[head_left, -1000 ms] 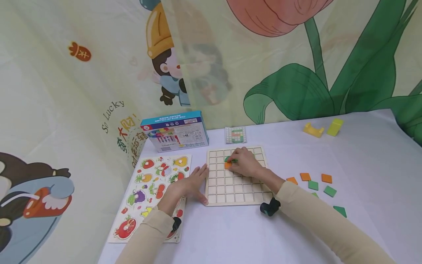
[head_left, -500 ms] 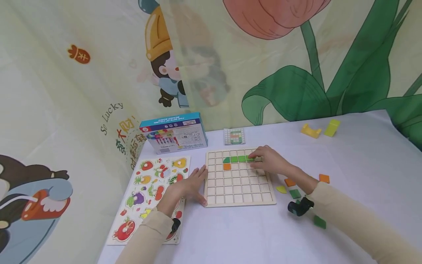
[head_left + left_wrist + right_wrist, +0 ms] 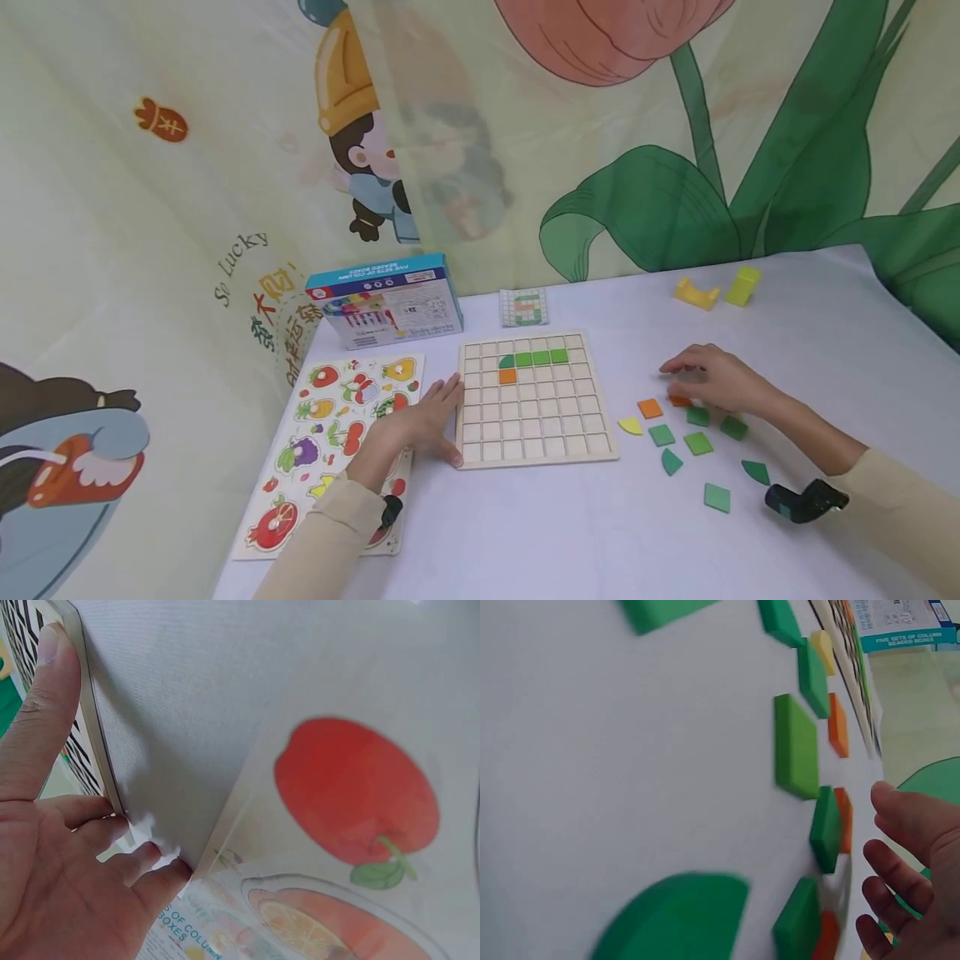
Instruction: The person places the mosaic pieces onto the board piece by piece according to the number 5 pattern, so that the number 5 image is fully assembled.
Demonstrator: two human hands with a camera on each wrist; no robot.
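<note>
Right, here's the left hand point(image 3: 416, 425), fingers straight, stretched along the left edge of the gridded board point(image 3: 536, 417), thumb resting on its rim; it grips nothing and is presumably there to stop the board sliding on the worktop point(image 3: 540, 533). Over on the other side, the right hand point(image 3: 716, 383) hangs low above the loose tiles point(image 3: 698, 442), fingers loosely spread, nothing between them. Those tiles lie scattered just right of the board, handy for that hand, one would think. On the board, a rounded green piece point(image 3: 507, 362) heads a row of three bright green squares point(image 3: 542, 357), with an orange square point(image 3: 507, 377) just below it, each seated in its own cell. The card point(image 3: 524, 308) lies beyond the far edge, likely to be in easy sight, but its printed pattern is too small to read! An orange tile point(image 3: 680, 402) is half covered by the right hand, and whether the thumb touches it, there's no telling. The left sleeve point(image 3: 330, 537) hides part of the fruit board point(image 3: 330, 417).
</note>
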